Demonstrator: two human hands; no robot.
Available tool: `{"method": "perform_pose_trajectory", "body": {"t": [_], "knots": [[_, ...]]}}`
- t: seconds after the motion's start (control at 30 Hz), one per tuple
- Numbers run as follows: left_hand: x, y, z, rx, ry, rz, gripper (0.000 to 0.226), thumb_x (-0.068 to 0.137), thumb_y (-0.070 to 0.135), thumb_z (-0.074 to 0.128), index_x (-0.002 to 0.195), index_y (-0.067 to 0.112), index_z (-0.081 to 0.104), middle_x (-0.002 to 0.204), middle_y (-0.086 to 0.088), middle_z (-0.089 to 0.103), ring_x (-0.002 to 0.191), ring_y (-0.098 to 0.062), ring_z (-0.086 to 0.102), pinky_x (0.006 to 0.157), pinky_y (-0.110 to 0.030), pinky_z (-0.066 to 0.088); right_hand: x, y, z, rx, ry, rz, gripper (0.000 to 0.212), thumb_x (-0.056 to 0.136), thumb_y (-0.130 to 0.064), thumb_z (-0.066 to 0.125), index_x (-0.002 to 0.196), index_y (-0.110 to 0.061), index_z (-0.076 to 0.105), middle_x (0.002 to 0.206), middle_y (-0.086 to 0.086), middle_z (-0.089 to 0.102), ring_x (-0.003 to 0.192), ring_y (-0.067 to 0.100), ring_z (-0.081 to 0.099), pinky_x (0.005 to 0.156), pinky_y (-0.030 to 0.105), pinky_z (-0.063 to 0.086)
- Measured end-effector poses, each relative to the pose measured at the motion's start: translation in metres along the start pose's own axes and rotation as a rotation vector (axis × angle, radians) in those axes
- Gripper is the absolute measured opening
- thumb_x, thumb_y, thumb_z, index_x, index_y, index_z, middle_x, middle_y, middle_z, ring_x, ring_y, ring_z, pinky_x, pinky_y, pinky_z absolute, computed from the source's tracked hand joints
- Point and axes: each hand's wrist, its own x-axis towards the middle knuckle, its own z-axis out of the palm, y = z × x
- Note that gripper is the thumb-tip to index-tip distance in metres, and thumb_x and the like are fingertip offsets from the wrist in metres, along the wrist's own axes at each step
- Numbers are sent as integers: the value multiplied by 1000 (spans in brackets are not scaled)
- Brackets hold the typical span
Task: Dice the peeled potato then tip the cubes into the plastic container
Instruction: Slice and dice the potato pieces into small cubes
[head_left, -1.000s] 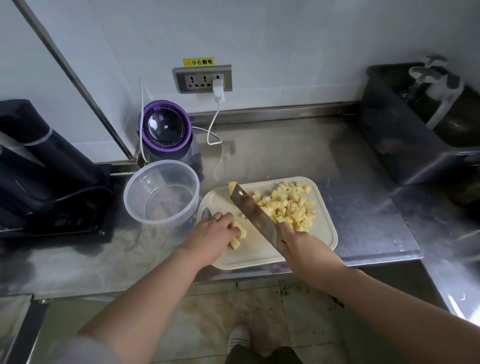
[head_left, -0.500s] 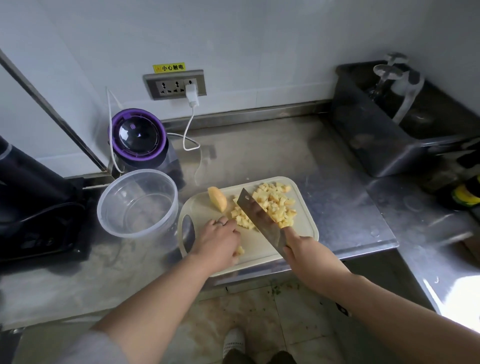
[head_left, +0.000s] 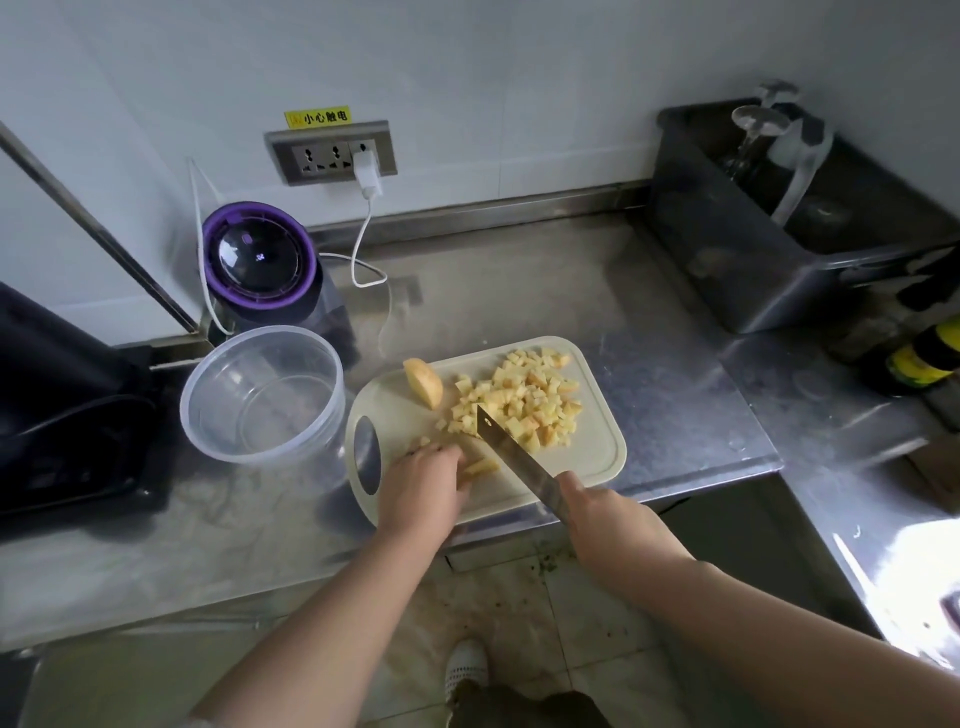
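Note:
A pale cutting board (head_left: 597, 452) lies on the steel counter with a heap of yellow potato cubes (head_left: 524, 400) on its far half. An uncut potato wedge (head_left: 423, 383) sits at the board's far left corner. My left hand (head_left: 423, 486) holds down strips of potato (head_left: 480, 466) near the board's front. My right hand (head_left: 610, 525) grips the handle of a cleaver (head_left: 511, 454), whose blade slants down beside the strips, its tip at the heap's edge. The clear plastic container (head_left: 265, 395) stands empty, left of the board.
A purple-rimmed appliance (head_left: 260, 262) stands behind the container, with a white cable running to the wall socket (head_left: 332, 153). A dark appliance (head_left: 57, 405) fills the left side. A grey tub (head_left: 769, 228) and bottles (head_left: 919, 353) stand at the right. The counter edge runs just under the board.
The cleaver has moved slightly left along the strips under my left hand, and the view has shifted a little. The wedge and the heap lie as before.

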Motion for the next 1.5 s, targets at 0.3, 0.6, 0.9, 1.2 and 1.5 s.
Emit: {"method": "perform_pose_trajectory", "body": {"t": [0.3,0.6,0.9,1.2,1.5], "knots": [[2,4,9,-99,-40,-99,13,90,29,59,98,21,65,96,2,66,87,-18,63,72,-30,51,1,-12,7,18,-22,-36,44,92,3,39,129,-21,31,71,0,50,54,11,49,44,23,35],[4,0,14,-314,-109,-205,23,87,34,66,103,18,67,98,3,69,89,-18,64,77,-30,51,-1,-15,-1,19,21,-61,45,89,5,41,125,-22,33,73,-1,50,52,12,46,42,23,31],[1,0,15,-309,-85,-220,12,87,28,65,96,22,69,92,4,69,86,-17,64,77,-34,54,-10,-23,2,-43,7,-96,44,90,5,39,126,-18,32,73,-1,47,55,14,45,44,25,33],[5,1,20,-179,-86,-194,13,90,22,58,99,15,65,95,-1,67,89,-21,64,75,-31,51,-7,-28,2,-59,-52,-100,52,92,4,44,138,-15,28,73,-2,44,57,10,44,45,22,32],[8,5,19,-135,-58,-140,15,91,29,58,99,23,67,94,3,68,84,-18,63,74,-33,54,3,-16,-10,-30,23,-72,37,90,5,40,118,-18,34,73,-2,46,56,13,45,46,23,33]]}}
